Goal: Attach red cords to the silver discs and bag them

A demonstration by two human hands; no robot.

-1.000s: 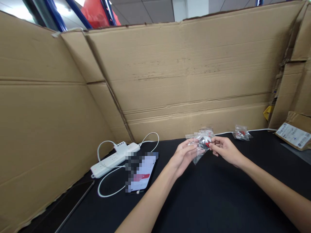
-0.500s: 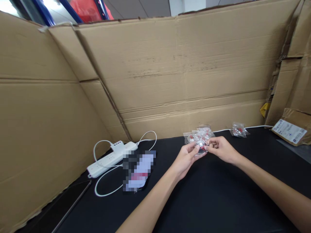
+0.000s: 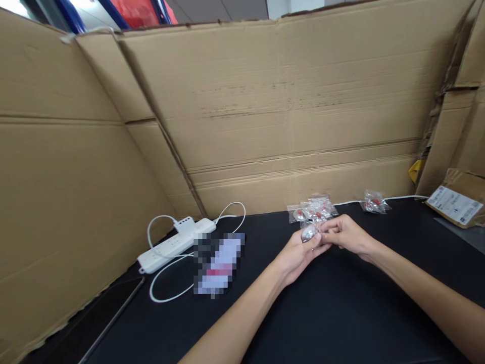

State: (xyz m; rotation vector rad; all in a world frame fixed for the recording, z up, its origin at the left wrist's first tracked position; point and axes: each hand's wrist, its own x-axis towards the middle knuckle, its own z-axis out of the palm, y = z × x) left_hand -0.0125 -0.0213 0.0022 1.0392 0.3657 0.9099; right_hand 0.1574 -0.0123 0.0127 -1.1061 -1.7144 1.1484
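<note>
My left hand (image 3: 295, 255) is closed on a small round silvery item (image 3: 309, 233) in what looks like clear plastic wrapping, its thumb lying across the lower edge. From the right, my right hand (image 3: 348, 235) pinches at the same packet, fingertips almost touching the left fingers. What exactly sits between the right fingertips is partly hidden. Just beyond both hands lies a pile of clear plastic packets (image 3: 317, 205) with silvery and red parts inside. Another clear packet with red bits (image 3: 374, 202) rests farther right.
On the left are a white power strip (image 3: 166, 252) with a looped white cable (image 3: 172, 299), a pixelated item (image 3: 220, 265) and a dark flat panel (image 3: 109, 313). Cardboard walls (image 3: 242, 106) enclose the black tabletop (image 3: 341, 313). A labelled cardboard box (image 3: 454, 202) stands at right.
The round item has turned in my left hand: its dark face with red showed before, a silvery side faces up now. My left fingers reach farther under it. The view has shifted slightly.
</note>
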